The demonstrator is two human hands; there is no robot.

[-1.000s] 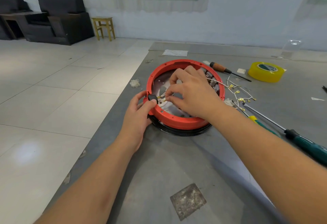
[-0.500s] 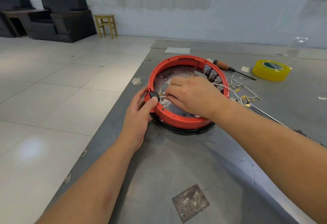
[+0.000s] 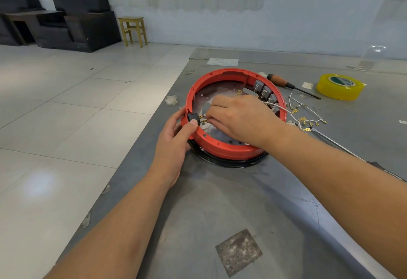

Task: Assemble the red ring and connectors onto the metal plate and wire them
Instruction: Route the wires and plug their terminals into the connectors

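Nearest on the grey bench (image 3: 220, 212), the left hand (image 3: 174, 140) holds its place as it did a second ago: thumb curled over the small black connector (image 3: 193, 117) set in a notch in the near-left wall of the red ring (image 3: 220, 146), fingers wrapped round the outside of the ring. The right hand (image 3: 237, 118) has dropped lower and flatter inside the ring since then, its fingertips now pinching a brass wire end (image 3: 203, 121) right at the connector's prongs; whether the end is fully seated cannot be told. This looks like a wire being pushed home, so the wiring is under way and far from done. The ring sits on the metal plate (image 3: 220, 90), over a black rim on the bench. With the hand lowered, three grey connectors (image 3: 265, 91) show along the far-right wall. Beyond, loose white wires with brass ends (image 3: 308, 120) wait beside the ring, then a wooden-handled screwdriver (image 3: 279, 81) and a yellow tape roll (image 3: 339, 86).
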